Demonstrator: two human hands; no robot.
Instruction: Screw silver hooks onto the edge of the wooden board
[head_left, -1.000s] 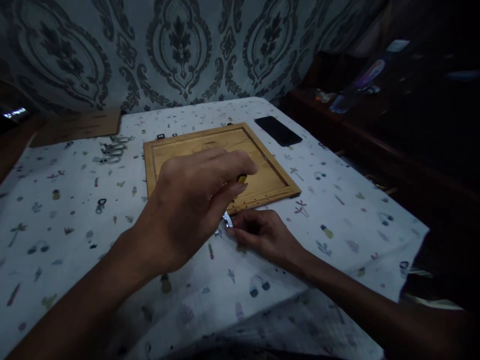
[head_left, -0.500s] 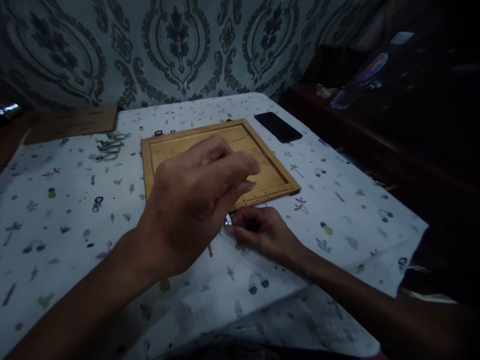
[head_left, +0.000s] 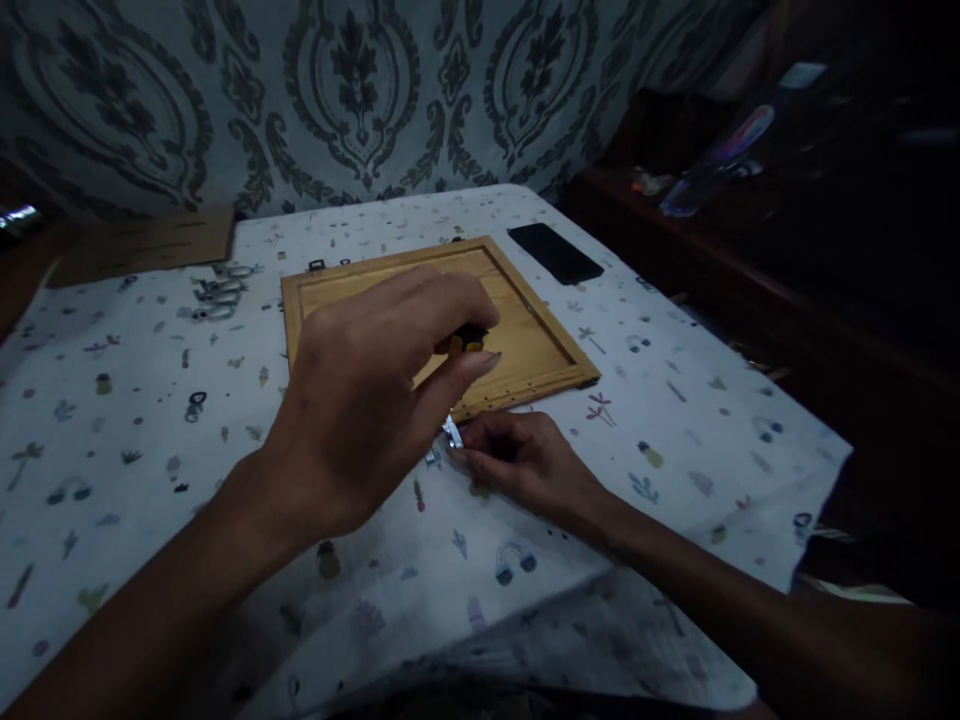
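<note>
A wooden panel with a raised border (head_left: 517, 300) lies flat on the table. Over its near edge, my left hand (head_left: 375, 390) is curled round a black-and-yellow handle (head_left: 469, 340), which looks like a screwdriver's; its shaft is hidden behind the hand. Below and to the right, my right hand (head_left: 517, 450) pinches a small shiny metal hinge (head_left: 452, 432) between thumb and fingers, against the panel's near edge. Part of the hinge is covered by my left hand.
Several metal hinges (head_left: 219, 292) lie left of the panel, with a flat cardboard piece (head_left: 150, 243) behind them. A black phone (head_left: 555, 252) rests at the right. Beyond the table's right edge, a plastic bottle (head_left: 739, 145) stands on dark furniture.
My left hand has turned and its fingers have shifted, so that the black-and-yellow handle now shows. More of the hinge is visible. My right hand has stayed nearly in place.
</note>
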